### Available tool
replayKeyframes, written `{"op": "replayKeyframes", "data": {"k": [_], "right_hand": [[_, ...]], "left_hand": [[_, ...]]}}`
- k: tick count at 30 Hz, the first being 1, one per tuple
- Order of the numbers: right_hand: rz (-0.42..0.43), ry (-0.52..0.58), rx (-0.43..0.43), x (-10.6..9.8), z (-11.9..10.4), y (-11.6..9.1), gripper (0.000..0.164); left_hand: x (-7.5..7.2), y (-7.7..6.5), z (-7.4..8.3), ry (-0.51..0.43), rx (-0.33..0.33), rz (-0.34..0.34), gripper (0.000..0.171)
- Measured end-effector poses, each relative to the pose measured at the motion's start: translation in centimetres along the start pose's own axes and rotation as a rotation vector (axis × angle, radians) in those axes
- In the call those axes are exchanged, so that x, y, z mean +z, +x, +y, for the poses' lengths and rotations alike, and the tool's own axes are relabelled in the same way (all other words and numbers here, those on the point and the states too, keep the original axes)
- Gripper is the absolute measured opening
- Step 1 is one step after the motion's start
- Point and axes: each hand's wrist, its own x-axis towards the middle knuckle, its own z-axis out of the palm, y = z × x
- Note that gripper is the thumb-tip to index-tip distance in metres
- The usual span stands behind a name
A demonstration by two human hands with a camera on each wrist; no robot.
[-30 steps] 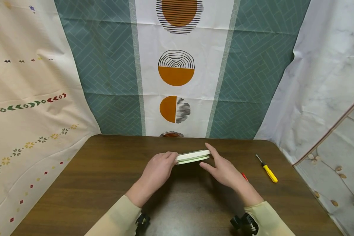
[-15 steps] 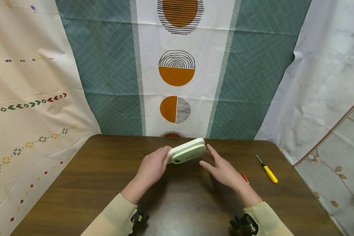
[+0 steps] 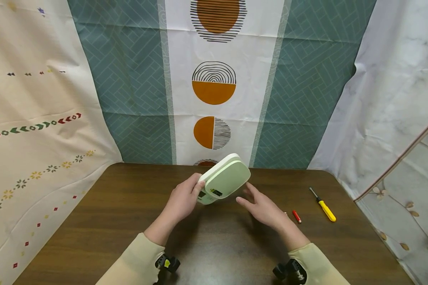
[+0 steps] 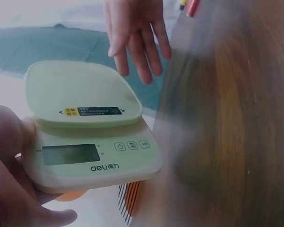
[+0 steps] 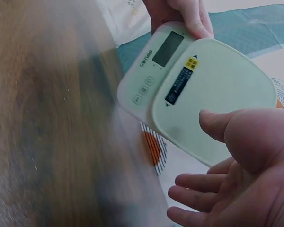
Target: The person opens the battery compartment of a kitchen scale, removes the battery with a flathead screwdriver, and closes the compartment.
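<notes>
A pale green kitchen scale (image 3: 228,179) is held up over the table, tilted so its weighing plate faces the head camera. My left hand (image 3: 182,198) grips its left end, thumb on top. In the left wrist view the scale's display (image 4: 71,154) is blank, with three buttons beside it and a yellow-and-black label (image 4: 93,111) on the plate. My right hand (image 3: 262,208) is just right of the scale, fingers loosely spread, holding nothing. From the right wrist view, the right thumb (image 5: 215,124) overlaps the plate, the other fingers lying below its edge.
On the brown wooden table (image 3: 121,221), a red battery-like cylinder (image 3: 297,216) lies beyond my right wrist, with a small bit of something peeking out beside it. Farther right lies a screwdriver (image 3: 326,209) with a yellow handle. Patterned cloths (image 3: 135,99) hang behind and at both sides.
My left hand has turned the scale from edge-on to plate facing me, its right end rising. The right hand has shifted slightly left and down, uncovering more of the red cylinder.
</notes>
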Motion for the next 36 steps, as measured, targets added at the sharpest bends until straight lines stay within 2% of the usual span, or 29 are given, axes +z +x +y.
{"op": "replayKeyframes", "data": {"k": [5,17,26,32,36], "right_hand": [[-0.022,0.039,-0.003,0.7,-0.4,0.1,0.085],[-0.051,0.152,-0.033,2.0,-0.3,0.8,0.071],[-0.032,0.306,-0.021,2.0,-0.6,0.7,0.057],[-0.026,0.336,-0.012,1.8,-0.7,0.7,0.057],[-0.025,0.324,-0.006,1.8,-0.8,0.6,0.058]], "left_hand": [[-0.1,0.0,0.0,-0.111,-0.048,-0.022,0.017],[0.0,0.0,0.0,-0.313,-0.107,-0.062,0.018],[0.5,0.0,-0.1,-0.486,-0.169,-0.089,0.025],[0.9,0.0,-0.2,-0.512,-0.172,-0.104,0.033],[1.1,0.0,-0.2,-0.453,-0.138,-0.087,0.047]]}}
